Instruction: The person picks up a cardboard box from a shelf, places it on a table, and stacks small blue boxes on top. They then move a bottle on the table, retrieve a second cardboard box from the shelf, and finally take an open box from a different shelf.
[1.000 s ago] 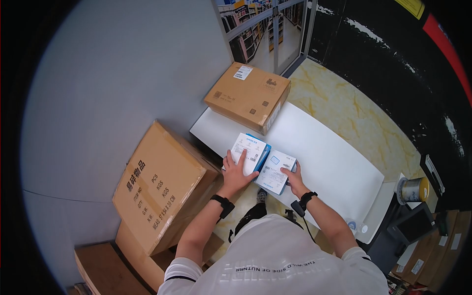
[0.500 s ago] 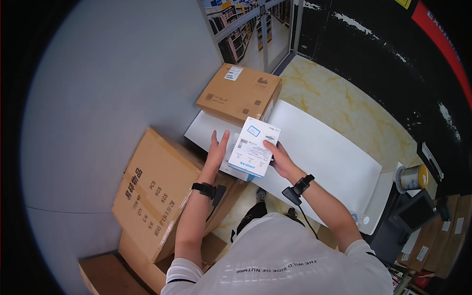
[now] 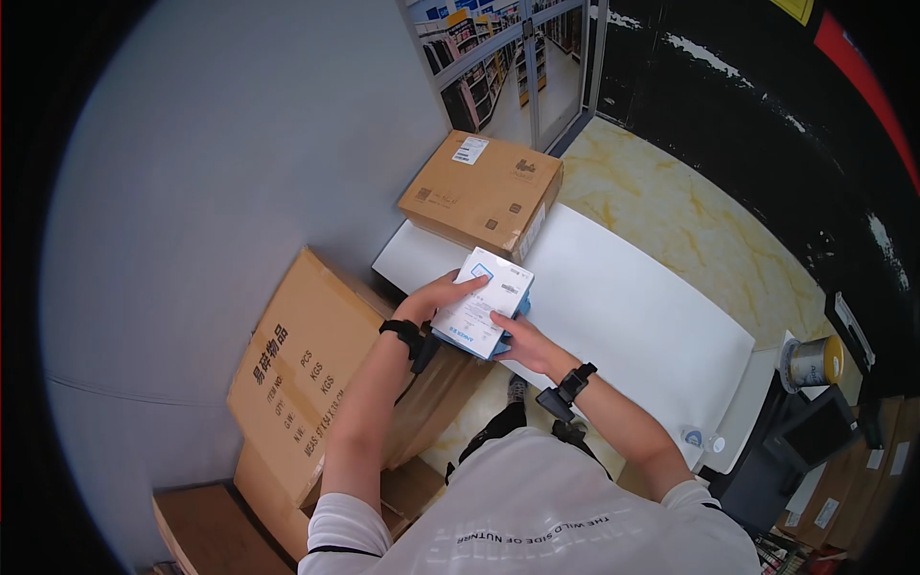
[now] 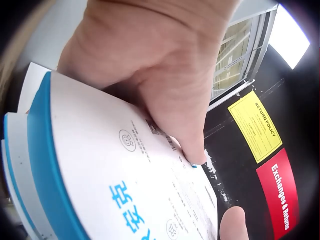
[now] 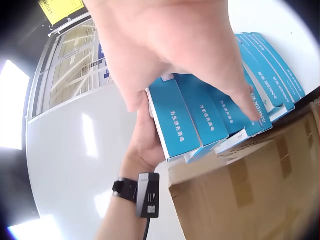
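Note:
Both hands hold a stack of flat white boxes [image 3: 517, 274] with blue sides, above the near left part of the white table. In the head view my left hand [image 3: 439, 292] grips the stack's left side, thumb lying over the white top face. My right hand [image 3: 529, 346] holds the near right side, its thumb on top too. Seen from the right wrist, several blue box sides [image 5: 176, 122] stand side by side with white and blue lettering, and the right fingers reach across them. More blue boxes [image 5: 277, 82] lie fanned beyond that hand.
A taped brown carton [image 3: 484, 187] sits at the table's [image 3: 632, 307] far end. Larger cartons [image 3: 302, 369] lean beside the table on the left, against the grey wall. Toward the right stand a yellow-lidded tin [image 3: 813, 365], a dark screen [image 3: 815, 431] and a clear bottle [image 3: 702, 439].
Two side-by-side box groups have come together: my right hand carried its boxes left onto the others. My left hand lifted off, then came back to grip the stack's left side.

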`<state>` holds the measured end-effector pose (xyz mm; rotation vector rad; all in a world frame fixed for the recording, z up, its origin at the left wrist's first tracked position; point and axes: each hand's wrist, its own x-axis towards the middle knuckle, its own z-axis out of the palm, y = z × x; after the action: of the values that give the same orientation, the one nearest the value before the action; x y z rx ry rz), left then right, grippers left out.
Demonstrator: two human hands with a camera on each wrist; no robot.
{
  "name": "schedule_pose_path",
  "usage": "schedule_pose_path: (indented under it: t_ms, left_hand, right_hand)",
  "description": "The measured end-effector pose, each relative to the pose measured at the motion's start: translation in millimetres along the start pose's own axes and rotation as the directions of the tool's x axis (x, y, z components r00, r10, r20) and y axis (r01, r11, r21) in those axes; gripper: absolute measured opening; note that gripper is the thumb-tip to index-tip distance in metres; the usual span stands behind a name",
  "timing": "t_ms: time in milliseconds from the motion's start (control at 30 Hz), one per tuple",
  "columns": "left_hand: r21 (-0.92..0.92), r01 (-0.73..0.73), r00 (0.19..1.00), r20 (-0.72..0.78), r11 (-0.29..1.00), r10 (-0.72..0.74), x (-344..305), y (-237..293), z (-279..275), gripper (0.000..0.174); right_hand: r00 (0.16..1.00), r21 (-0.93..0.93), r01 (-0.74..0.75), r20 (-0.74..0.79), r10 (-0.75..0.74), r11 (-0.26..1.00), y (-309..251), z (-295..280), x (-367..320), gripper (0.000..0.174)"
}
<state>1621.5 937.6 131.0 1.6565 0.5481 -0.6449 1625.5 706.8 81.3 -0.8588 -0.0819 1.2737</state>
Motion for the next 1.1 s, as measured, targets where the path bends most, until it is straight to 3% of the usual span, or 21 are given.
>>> schedule_pose_path:
  t_ms: [133, 200, 233, 300, 367, 400, 467, 533, 600, 633, 700, 733, 800, 833, 900, 1000, 1100]
  left_hand:
    - [0.041, -0.066, 0.995, 0.077, 0.997, 0.063, 8, 0, -11, 0.078]
    - [0.064, -0.076, 0.996, 0.045, 0.995, 0.073, 10, -2, -14, 0.078]
    - [0.111, -0.036, 0.998, -0.039, 0.993, 0.040, 6, 0, -12, 0.080]
    - [0.137, 0.016, 0.991, -0.131, 0.990, 0.002, -5, 4, -2, 0.082]
    - [0.179, -0.157, 0.972, -0.149, 0.971, 0.185, -17, 13, 6, 0.091]
    - [0.181, -0.147, 0.971, -0.162, 0.972, 0.177, -16, 14, 10, 0.091]
    - [0.362, -0.201, 0.874, -0.353, 0.910, 0.334, -13, 8, 21, 0.096]
    - [0.544, -0.015, 0.793, -0.505, 0.839, 0.341, 1, -4, 34, 0.083]
    - [0.646, 0.256, 0.756, -0.598, 0.719, 0.267, -14, 20, 61, 0.082]
    - [0.643, 0.265, 0.755, -0.602, 0.718, 0.261, -7, 10, 59, 0.082]
    - [0.788, 0.228, 0.670, -0.553, 0.572, 0.495, 4, 3, 51, 0.086]
    - [0.790, 0.226, 0.669, -0.551, 0.569, 0.499, 4, 5, 44, 0.086]
    - [0.902, 0.222, 0.624, -0.424, 0.371, 0.657, -3, 16, 26, 0.097]
    - [0.900, 0.225, 0.621, -0.427, 0.373, 0.657, -12, 31, 17, 0.097]
    - [0.942, 0.168, 0.787, -0.305, 0.289, 0.536, -28, 51, 1, 0.110]
    - [0.942, 0.256, 0.857, -0.325, 0.216, 0.401, -15, 39, -50, 0.118]
    - [0.935, 0.310, 0.842, -0.353, 0.170, 0.407, -5, 32, -96, 0.110]
  right_hand:
    - [1.000, -0.075, -0.011, -0.024, 0.009, 0.997, 6, -2, 0, 0.099]
    - [0.998, -0.051, 0.004, -0.055, -0.007, 0.999, 3, -14, -10, 0.109]
    - [0.994, -0.030, -0.020, -0.107, 0.016, 0.999, 12, -32, -10, 0.117]
    - [0.989, 0.004, -0.079, -0.124, 0.079, 0.997, 28, -70, -12, 0.119]
    - [0.983, 0.048, -0.131, -0.121, 0.136, 0.990, 45, -90, 0, 0.120]
    - [0.980, 0.053, -0.105, -0.166, 0.113, 0.993, 52, -92, 8, 0.119]
    - [0.975, 0.068, -0.091, -0.199, 0.103, 0.994, 69, -94, 28, 0.117]
    - [0.993, 0.165, 0.064, -0.111, -0.045, 0.984, 75, -87, 51, 0.112]
    - [0.983, 0.178, 0.101, -0.170, -0.071, 0.979, 77, -69, 62, 0.102]
    - [0.981, 0.198, 0.110, -0.181, -0.074, 0.974, 78, -64, 68, 0.104]
    - [0.973, 0.238, 0.128, -0.219, -0.075, 0.963, 77, -56, 87, 0.100]
    - [0.972, 0.237, 0.133, -0.219, -0.080, 0.962, 78, -53, 98, 0.100]
    - [0.973, 0.310, 0.178, -0.195, -0.121, 0.934, 72, -42, 121, 0.092]
    - [0.973, 0.336, 0.177, -0.202, -0.113, 0.925, 64, -34, 133, 0.086]
    - [0.980, 0.323, 0.168, -0.159, -0.121, 0.932, 72, -44, 179, 0.086]
    - [0.981, 0.235, 0.161, -0.142, -0.130, 0.959, 51, -22, 219, 0.090]
    - [0.988, 0.230, 0.114, -0.130, -0.086, 0.967, 33, 2, 268, 0.094]
